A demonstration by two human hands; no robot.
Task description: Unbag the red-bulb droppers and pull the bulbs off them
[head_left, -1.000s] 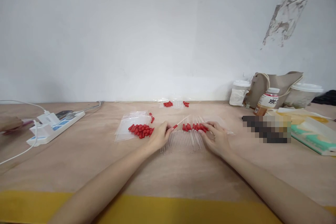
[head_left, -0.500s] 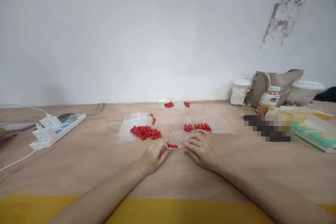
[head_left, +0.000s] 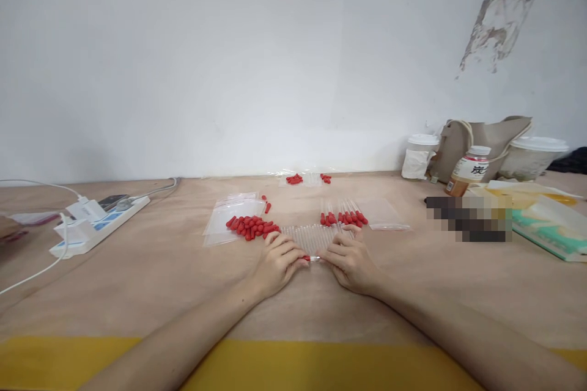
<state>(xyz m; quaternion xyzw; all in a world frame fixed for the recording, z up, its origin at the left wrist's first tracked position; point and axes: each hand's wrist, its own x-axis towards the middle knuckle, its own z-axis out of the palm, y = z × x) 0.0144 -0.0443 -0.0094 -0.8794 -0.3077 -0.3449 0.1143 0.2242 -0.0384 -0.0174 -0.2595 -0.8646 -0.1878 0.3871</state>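
Note:
My left hand (head_left: 279, 263) and my right hand (head_left: 349, 259) rest on the table with fingertips meeting over one clear thin tube (head_left: 313, 258). The left fingers pinch a red cap at its end; only a speck of red shows. The right fingers grip the tube's other end. Just beyond the hands lies a row of clear tubes (head_left: 312, 235). A pile of loose red caps (head_left: 252, 226) lies to the left on small clear bags (head_left: 229, 212). Several red-capped tubes (head_left: 345, 216) lie behind my right hand.
A white power strip (head_left: 94, 226) with chargers and cables sits at far left. More red caps (head_left: 294, 179) lie near the wall. At right stand paper cups (head_left: 419, 156), a bag (head_left: 486, 140), a bottle (head_left: 468, 171) and a green book (head_left: 545, 232).
Both hands drew back from the capped tubes toward me and came together. The red cap in the left fingers, plainly visible half a second ago, is now almost hidden between the fingertips.

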